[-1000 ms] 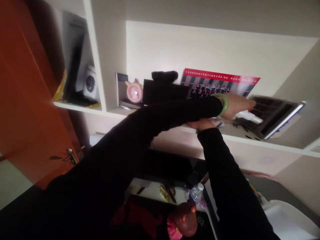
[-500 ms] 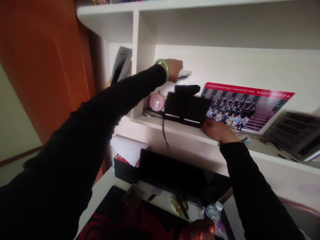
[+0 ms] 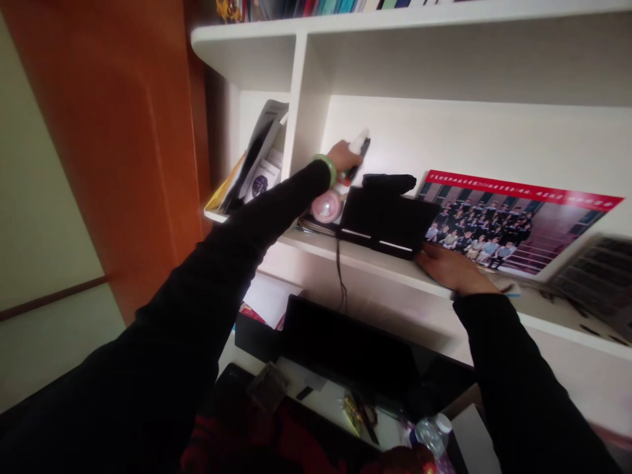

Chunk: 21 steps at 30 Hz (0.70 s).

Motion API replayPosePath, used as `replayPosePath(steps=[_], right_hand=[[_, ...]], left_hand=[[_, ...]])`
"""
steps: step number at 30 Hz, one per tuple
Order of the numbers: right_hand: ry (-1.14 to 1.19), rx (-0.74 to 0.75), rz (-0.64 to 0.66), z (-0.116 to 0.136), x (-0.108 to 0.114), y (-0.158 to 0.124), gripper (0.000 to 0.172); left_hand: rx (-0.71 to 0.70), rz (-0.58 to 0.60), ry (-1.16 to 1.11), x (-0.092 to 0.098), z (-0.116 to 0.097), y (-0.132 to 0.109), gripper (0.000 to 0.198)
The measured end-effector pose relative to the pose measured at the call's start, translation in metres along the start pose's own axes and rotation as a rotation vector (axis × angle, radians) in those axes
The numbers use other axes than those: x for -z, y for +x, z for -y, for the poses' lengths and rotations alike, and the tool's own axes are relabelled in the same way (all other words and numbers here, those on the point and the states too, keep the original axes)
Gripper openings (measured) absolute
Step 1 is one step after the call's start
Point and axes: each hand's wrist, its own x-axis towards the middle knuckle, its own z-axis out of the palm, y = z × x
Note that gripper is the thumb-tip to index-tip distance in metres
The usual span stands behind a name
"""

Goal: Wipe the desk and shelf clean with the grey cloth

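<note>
My left hand (image 3: 344,158), with a green bangle at its wrist, is closed round a small bundle of white and dark slim items (image 3: 363,146), blurred, above the shelf. Below it a pink round object (image 3: 326,207) rests at the left of the shelf. A black box-like object (image 3: 388,220) with two light strips stands beside that, a dark pouch-like thing (image 3: 390,183) on top. My right hand (image 3: 457,268) touches the lower right corner of the black object; its fingertips are partly hidden behind it. A group photo (image 3: 518,220) with a red top band leans behind.
Papers and a watch box (image 3: 263,181) stand in the left compartment, beyond a white divider (image 3: 296,108). Under the shelf are a black monitor (image 3: 350,349), a white sheet (image 3: 269,299) and a plastic bottle (image 3: 433,433). A dark case (image 3: 600,280) leans at the right.
The camera view has shifted, so the shelf lies further right and slightly lower. My left hand has come down nearer the pink object, its bundle now tilted upward. My right hand stays at the black object's corner.
</note>
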Motion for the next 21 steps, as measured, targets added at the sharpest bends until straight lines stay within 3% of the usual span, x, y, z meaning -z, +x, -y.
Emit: replayPosePath(steps=[3,9,14,21], right_hand=[[0.004,-0.010,0.001,-0.001,-0.002,0.002,0.062],[0.002,-0.022,0.002,-0.001,-0.003,0.004,0.063],[0.018,-0.025,-0.007,-0.001,-0.002,0.003,0.063],[0.050,-0.003,-0.030,-0.007,-0.006,0.006,0.063]], left_hand=[[-0.105,-0.050,-0.038,-0.012,-0.007,0.001,0.061],[-0.388,0.065,0.139,-0.033,-0.033,0.013,0.056],[-0.384,0.229,0.292,-0.030,-0.056,0.015,0.058],[-0.346,0.228,0.368,-0.032,-0.059,0.006,0.063]])
